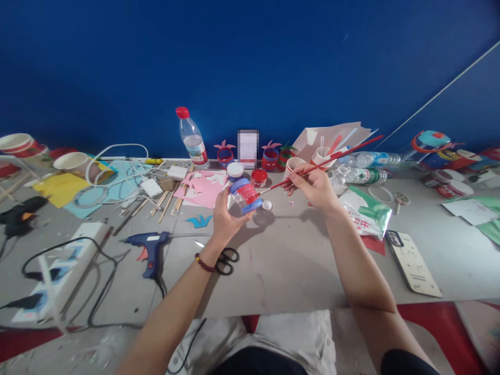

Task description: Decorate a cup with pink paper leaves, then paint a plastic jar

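Observation:
My left hand [225, 219] is closed around a small clear plastic cup [245, 194], tilted on its side, with blue bands at both ends and red paint round its middle. In my right hand [312, 186] is a long red paintbrush [339, 154], pinched near its lower part. The brush tip meets the red area of the cup. Just behind the cup stand an open jar of red paint [259, 178] and a jar with a white lid [235, 171]. A small white cap [267, 205] lies beside the cup.
A blue glue gun [150, 247], black-handled scissors [227, 260] and a power strip [62, 271] lie on the left. Behind stand a water bottle [193, 140] and painted cups [270, 159]. On the right are a phone [414, 264], plastic bottles [367, 174] and a green-white packet [365, 213].

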Motion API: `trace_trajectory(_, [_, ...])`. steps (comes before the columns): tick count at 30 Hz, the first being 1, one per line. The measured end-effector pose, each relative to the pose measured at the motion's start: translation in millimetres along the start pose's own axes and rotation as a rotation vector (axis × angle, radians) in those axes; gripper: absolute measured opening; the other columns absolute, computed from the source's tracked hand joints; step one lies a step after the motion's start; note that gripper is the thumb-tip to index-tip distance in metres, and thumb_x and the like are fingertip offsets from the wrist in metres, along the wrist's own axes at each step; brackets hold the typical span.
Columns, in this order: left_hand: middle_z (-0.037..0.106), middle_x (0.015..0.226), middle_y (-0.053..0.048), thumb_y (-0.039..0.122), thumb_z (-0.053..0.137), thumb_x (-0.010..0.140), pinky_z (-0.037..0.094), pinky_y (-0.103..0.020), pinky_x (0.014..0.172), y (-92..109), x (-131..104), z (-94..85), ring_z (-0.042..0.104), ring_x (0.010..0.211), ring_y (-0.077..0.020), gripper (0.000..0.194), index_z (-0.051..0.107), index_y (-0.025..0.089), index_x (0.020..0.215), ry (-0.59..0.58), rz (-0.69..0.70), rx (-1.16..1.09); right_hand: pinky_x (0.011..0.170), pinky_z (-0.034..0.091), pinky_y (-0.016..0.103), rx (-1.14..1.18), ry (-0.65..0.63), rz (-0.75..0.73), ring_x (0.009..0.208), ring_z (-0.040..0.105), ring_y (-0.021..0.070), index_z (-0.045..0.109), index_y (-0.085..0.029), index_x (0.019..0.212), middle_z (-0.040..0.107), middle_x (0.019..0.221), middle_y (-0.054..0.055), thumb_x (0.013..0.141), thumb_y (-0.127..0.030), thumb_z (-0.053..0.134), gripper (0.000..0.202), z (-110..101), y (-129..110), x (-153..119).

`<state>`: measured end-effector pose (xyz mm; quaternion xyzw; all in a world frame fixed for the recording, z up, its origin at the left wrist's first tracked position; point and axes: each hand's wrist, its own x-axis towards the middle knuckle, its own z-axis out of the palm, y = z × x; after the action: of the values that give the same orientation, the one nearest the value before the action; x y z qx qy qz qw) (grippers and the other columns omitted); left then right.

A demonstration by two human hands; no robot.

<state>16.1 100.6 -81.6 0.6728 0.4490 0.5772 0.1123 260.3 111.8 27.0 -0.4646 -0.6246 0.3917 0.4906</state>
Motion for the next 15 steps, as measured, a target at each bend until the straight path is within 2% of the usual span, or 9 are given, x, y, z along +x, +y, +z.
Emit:
trace_trajectory(4, [0.062, 0.121, -0.013, 0.039, 0.085, 0.064, 0.05, -0.055, 0.097, 0.0, -0.3, 0.7, 0.061, 0.114, -0.0352, 0.082, 0.047, 0.024, 0.135, 0.003, -0.015, 0.008, 0.06, 0.061, 0.031, 0.032, -0.071, -0.002, 0.065, 0.07, 0.0173, 0.062, -0.019, 0.079, 0.072, 0.079, 0.005, 0.081, -0.057, 0.07, 0.039, 9.7, 0.0, -2.4])
trace_trajectory(8, [0.062, 0.121, -0.013, 0.037, 0.085, 0.063, 0.05, -0.055, 0.097, -0.4, -0.3, 0.6, 0.061, 0.114, -0.0351, 0.083, 0.046, 0.024, 0.135, 0.004, -0.01, 0.012, 0.059, 0.061, 0.03, 0.04, -0.076, -0.002, 0.067, 0.07, 0.0177, 0.062, -0.019, 0.076, 0.07, 0.073, 0.004, 0.078, -0.062, 0.071, 0.044, 17.2, -4.0, -3.3])
trace_trajectory(15, [0.061, 0.121, -0.014, 0.036, 0.085, 0.066, 0.05, -0.054, 0.096, -0.7, -1.6, -0.1, 0.06, 0.114, -0.0348, 0.083, 0.045, 0.021, 0.137, 0.002, 0.019, 0.017, 0.056, 0.059, 0.029, -0.004, -0.046, -0.008, 0.058, 0.067, 0.0148, 0.063, -0.017, 0.075, 0.07, 0.072, 0.005, 0.076, -0.066, 0.07, 0.049, 9.7, -7.3, -1.3])
